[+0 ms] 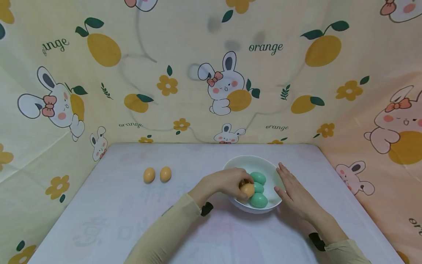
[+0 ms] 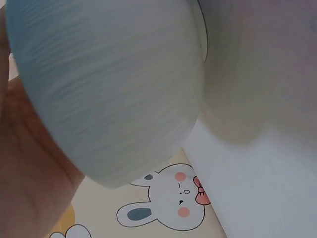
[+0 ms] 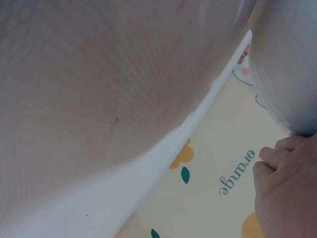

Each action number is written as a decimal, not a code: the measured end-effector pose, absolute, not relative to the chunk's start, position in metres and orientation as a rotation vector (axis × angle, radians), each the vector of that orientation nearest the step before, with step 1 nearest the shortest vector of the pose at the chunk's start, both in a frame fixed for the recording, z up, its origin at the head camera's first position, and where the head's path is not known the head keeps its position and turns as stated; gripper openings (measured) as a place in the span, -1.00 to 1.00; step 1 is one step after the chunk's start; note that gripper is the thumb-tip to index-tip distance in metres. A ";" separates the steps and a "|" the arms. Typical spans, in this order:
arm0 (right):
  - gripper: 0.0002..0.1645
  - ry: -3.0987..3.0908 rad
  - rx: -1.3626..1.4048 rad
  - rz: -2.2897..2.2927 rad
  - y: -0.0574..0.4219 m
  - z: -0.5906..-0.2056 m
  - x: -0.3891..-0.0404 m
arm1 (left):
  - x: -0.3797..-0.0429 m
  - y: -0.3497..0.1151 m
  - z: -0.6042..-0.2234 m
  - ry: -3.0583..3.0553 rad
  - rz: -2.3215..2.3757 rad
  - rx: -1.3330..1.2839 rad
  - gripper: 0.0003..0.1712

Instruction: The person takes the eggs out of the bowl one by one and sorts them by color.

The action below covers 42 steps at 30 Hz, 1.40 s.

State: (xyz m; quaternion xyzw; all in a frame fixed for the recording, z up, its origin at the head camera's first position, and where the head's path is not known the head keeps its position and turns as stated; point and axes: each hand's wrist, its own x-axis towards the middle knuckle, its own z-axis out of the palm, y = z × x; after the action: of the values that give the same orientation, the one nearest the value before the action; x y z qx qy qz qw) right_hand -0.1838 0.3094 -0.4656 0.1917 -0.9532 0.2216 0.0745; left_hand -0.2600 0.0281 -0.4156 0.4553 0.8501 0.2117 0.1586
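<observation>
A white bowl [image 1: 274, 181] stands on the table, its outer side [image 2: 114, 99] filling much of the left wrist view. Several eggs are inside it: green eggs [image 1: 258, 200] and an orange egg [image 1: 247, 190] at their left. My left hand [image 1: 229, 182] reaches over the bowl's left rim, fingers curled about that orange egg; its fingertips are partly hidden. At the right side of the bowl, my right hand [image 1: 298, 196] rests with straight fingers against the rim. The right wrist view shows this hand [image 3: 292, 183] beside the bowl's outer wall [image 3: 287, 64].
Two more orange eggs, one [image 1: 149, 175] and another [image 1: 165, 174], lie side by side on the left of the white-covered table [image 1: 108, 205]. A printed cloth [image 1: 184, 44] with rabbits and oranges walls the back and both sides.
</observation>
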 end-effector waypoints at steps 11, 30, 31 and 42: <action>-0.15 -2.849 0.580 0.663 0.309 -0.466 -0.183 | -0.256 0.010 -0.411 2.471 0.858 1.303 -0.36; -0.15 -2.846 0.573 0.663 0.309 -0.468 -0.183 | -0.257 -0.037 -0.408 2.685 1.249 1.384 -0.37; -0.15 -2.847 0.572 0.664 0.309 -0.467 -0.183 | -0.257 -0.040 -0.409 2.702 1.256 1.386 -0.37; -0.13 -2.875 0.552 0.673 0.309 -0.465 -0.184 | -0.261 -0.071 -0.412 2.853 1.254 1.372 -0.34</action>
State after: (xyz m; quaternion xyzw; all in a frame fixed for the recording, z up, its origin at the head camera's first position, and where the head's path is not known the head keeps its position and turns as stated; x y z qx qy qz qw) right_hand -0.1837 0.3089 -0.4653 0.1834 -0.9548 0.2236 0.0687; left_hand -0.2613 -0.0714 -0.4117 0.3995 0.8307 0.3650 -0.1312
